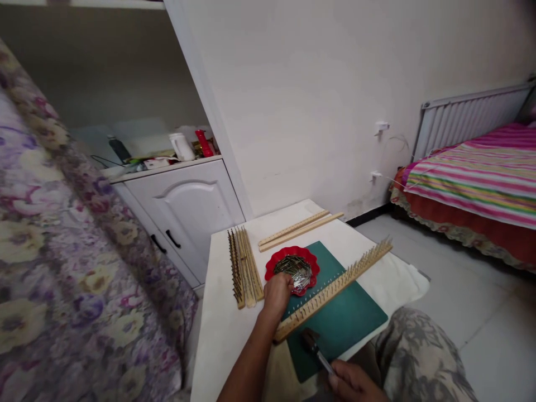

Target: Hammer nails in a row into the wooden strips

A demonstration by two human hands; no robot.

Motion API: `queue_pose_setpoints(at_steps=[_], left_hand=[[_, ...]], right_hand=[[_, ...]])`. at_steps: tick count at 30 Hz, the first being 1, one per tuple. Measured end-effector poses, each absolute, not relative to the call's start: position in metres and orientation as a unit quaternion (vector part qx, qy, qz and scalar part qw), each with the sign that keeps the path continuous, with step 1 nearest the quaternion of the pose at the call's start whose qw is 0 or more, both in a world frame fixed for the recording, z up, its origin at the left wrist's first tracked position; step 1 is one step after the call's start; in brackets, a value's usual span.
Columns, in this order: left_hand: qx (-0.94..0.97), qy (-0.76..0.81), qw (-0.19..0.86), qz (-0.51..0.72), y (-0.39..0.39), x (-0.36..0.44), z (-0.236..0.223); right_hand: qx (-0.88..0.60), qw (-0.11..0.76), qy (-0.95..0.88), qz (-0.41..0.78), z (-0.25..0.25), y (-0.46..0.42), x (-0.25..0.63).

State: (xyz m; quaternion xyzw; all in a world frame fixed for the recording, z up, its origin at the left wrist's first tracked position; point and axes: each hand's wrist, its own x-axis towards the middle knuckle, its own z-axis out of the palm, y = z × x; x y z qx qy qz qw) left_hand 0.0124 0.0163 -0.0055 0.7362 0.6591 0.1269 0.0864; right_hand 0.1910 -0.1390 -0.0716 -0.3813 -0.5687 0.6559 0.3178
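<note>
My left hand reaches into a red scalloped dish full of small metal nails, with its fingers curled over the pile. A long wooden strip studded with a row of upright nails lies diagonally across a green cutting mat, just right of that hand. At the bottom edge of the view, my right hand is closed round the handle of a small hammer, whose dark head rests over the near end of the mat.
Several finished nailed strips lie stacked left of the dish, and two bare wooden strips lie behind it on the white table. A floral cushion fills the left. White cabinet behind; striped bed right.
</note>
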Motion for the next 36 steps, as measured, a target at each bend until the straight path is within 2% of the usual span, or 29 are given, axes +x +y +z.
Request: queue_pose_setpoints(at_steps=[6,12,17,20,25,29,36], left_hand=[[0.737,0.668,0.078,0.061,0.027,0.016,-0.008],[0.771,0.633,0.049,0.056,0.025,0.015,-0.008],[0.782,0.614,0.022,0.104,0.010,0.011,0.003],[0.763,0.614,0.025,0.199,-0.007,0.003,0.006],[0.706,0.601,0.125,0.355,-0.050,-0.017,-0.007],[0.680,0.620,0.151,0.361,-0.083,-0.023,-0.018],[0.712,0.615,0.111,0.319,-0.107,-0.014,-0.017]], right_hand=[[-0.402,0.299,-0.542,0.675,-0.072,-0.143,0.193],[-0.397,0.298,-0.516,0.698,-0.070,-0.142,0.198],[-0.394,0.304,-0.513,0.699,-0.065,-0.142,0.197],[-0.392,0.302,-0.515,0.700,-0.066,-0.143,0.196],[-0.396,0.297,-0.514,0.700,-0.071,-0.146,0.194],[-0.404,0.293,-0.514,0.698,-0.074,-0.148,0.192],[-0.406,0.292,-0.517,0.694,-0.073,-0.152,0.192]])
